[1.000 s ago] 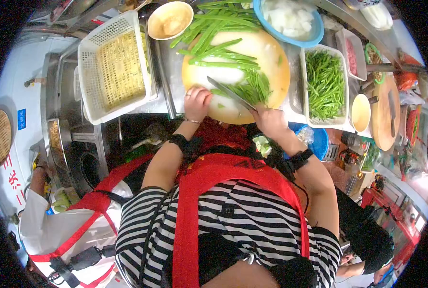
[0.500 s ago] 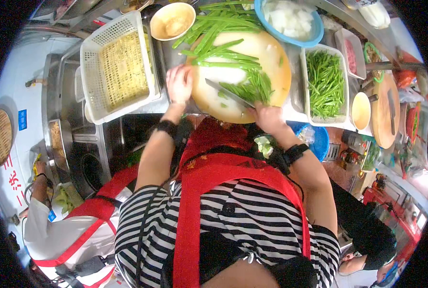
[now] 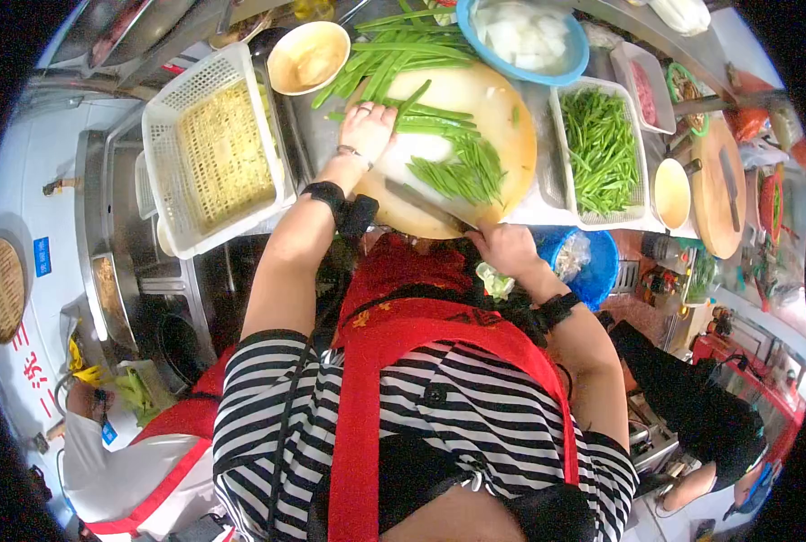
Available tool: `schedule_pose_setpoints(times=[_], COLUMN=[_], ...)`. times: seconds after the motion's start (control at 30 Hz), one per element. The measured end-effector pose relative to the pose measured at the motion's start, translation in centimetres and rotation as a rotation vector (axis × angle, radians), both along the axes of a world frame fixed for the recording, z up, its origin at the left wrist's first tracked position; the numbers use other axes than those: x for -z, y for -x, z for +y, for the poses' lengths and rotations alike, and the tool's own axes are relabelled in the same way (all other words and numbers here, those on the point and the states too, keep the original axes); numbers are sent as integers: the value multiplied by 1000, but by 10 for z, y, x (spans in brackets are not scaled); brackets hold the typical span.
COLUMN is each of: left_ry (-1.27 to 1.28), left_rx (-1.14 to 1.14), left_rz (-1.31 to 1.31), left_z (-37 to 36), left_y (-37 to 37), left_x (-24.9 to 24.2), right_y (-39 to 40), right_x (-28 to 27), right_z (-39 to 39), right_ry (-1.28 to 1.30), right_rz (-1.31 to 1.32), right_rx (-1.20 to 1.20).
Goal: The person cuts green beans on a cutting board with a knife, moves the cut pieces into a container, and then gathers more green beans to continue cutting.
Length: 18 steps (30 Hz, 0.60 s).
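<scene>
My right hand (image 3: 509, 249) is closed around the handle of a kitchen knife (image 3: 418, 202), whose blade lies low over the front of the round cutting board (image 3: 517, 181). My left hand (image 3: 367, 131) is on the board's left side, fingers curled over the left ends of some long green beans (image 3: 435, 117). Exactly how firmly it grips them is hidden under the fingers. Slant-cut bean pieces (image 3: 464, 169) lie in a heap on the board, just beyond the blade. More whole beans (image 3: 403, 50) are spread at the back, partly on the board.
On the left stand a white perforated basket (image 3: 281, 194) and a cream bowl (image 3: 308, 57). A blue bowl of white pieces (image 3: 522, 34) overlaps the board's back edge. To the right is a basket of cut beans (image 3: 599, 154). A co-worker in white (image 3: 132, 461) is at lower left.
My left hand has moved from the board's left edge up and right onto the long beans. The knife blade has drawn back from the cut heap toward me.
</scene>
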<state>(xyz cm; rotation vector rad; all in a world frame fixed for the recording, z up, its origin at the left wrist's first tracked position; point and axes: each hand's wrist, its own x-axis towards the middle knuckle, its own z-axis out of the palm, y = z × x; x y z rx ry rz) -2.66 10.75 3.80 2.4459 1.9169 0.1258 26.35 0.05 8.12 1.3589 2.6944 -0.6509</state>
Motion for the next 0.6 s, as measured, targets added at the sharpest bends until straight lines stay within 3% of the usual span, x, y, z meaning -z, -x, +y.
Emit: schedule_pose_setpoints(times=[0.13, 0.2, 0.37, 0.43, 0.5, 0.57, 0.6], left_ry=[24, 268, 99, -17, 104, -88, -57], left_rx=[-124, -169, -84, -82, -129, -233, -255], left_rz=[-30, 49, 26, -214, -276, -648, -674], left_z=[4, 8, -12, -22, -36, -53, -60], left_y=[-9, -12, -2, 1, 5, 6, 12], left_x=[-8, -19, -6, -10, -18, -25, -26], right_y=[-10, -14, -15, -14, -14, -16, -17], right_x=[3, 4, 11, 9, 5, 3, 2], right_z=[10, 15, 12, 12, 14, 17, 19], right_ry=[-69, -62, -78, -92, -71, -63, -55], right_rz=[-91, -103, -124, -115, -126, -129, -135], right_rx=[105, 133, 181, 196, 173, 191, 208])
